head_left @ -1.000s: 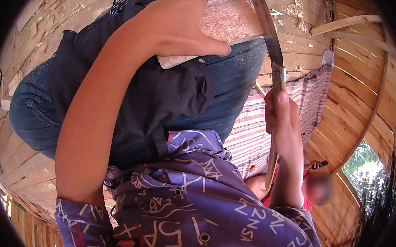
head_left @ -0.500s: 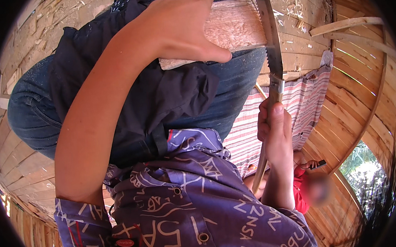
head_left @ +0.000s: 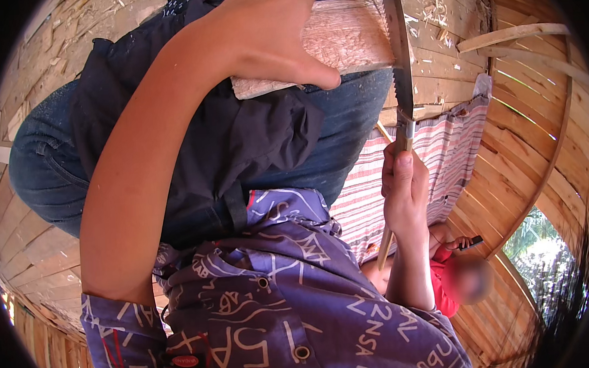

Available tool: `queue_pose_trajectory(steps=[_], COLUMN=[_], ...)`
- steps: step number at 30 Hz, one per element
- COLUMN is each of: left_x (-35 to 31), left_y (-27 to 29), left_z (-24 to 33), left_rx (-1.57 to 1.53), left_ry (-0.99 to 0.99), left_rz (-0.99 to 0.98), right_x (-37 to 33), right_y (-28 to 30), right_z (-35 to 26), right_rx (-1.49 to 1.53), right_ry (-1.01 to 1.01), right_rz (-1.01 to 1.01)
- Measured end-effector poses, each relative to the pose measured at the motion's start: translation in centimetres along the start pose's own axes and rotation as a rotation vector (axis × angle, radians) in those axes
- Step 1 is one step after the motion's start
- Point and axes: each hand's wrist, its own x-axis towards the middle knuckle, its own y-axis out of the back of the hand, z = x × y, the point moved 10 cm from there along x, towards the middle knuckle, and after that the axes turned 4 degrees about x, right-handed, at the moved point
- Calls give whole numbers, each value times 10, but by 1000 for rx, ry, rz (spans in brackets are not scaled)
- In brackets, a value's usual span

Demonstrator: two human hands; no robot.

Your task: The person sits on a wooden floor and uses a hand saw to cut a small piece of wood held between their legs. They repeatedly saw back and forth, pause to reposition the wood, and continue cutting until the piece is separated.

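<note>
A pale, rough wooden block lies across my jeans-clad leg, partly over a dark cloth. Spread over its left part, my left hand grips it, with the thumb along the near edge; its other fingertips are cut off or hidden at the top. My right hand is wrapped round the long wooden handle of a saw. The toothed, slightly curved blade stands at the block's right end, teeth facing the wood. Its far tip runs out of the picture.
Wood shavings are strewn over the plank floor. A striped mat lies to the right. Beyond it sits a person in red holding a dark phone-like object. Curved wooden strips rest near the plank wall.
My right hand and the saw have shifted slightly left and away from me. The block and my left hand show only a tiny shift; the left grip stays the same.
</note>
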Motion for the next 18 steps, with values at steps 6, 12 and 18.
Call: queue_pose_trajectory(steps=[6, 12, 18], left_x=[-2, 5, 3], left_y=[0, -3, -7], left_z=[2, -11, -17], left_rx=[-17, -44, -130], left_ry=[18, -40, -39], left_rz=[-48, 66, 177], right_x=[-1, 3, 10], right_y=[-6, -4, -1], right_z=[7, -1, -8], right_rx=[176, 208, -17], right_ry=[-79, -149, 88], right_rz=[-100, -95, 31])
